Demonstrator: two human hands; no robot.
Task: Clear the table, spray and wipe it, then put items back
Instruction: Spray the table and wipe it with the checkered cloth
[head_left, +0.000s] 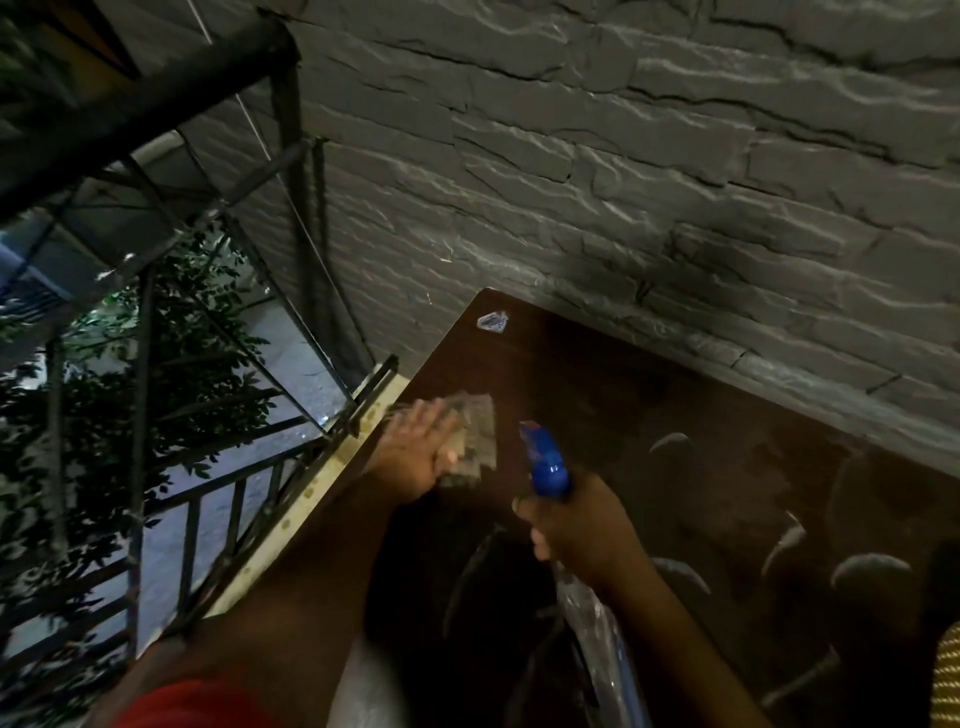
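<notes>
A dark brown table (649, 395) with wet streaks stands against a grey stone wall. My left hand (415, 452) lies on a folded, patterned cloth (470, 441) near the table's left edge; the hand and cloth are blurred, and the fingers spread over the cloth. My right hand (576, 525) grips a spray bottle (545, 462) with a blue nozzle head pointing away from me over the tabletop. The bottle's clear body (597, 634) runs down under my wrist.
A small white sticker (492, 320) sits at the table's far left corner. A black metal railing (208, 499) and a stair frame stand to the left, with leafy plants behind. The stone wall (623, 182) closes the far side. A yellow woven item (948, 675) shows at the right edge.
</notes>
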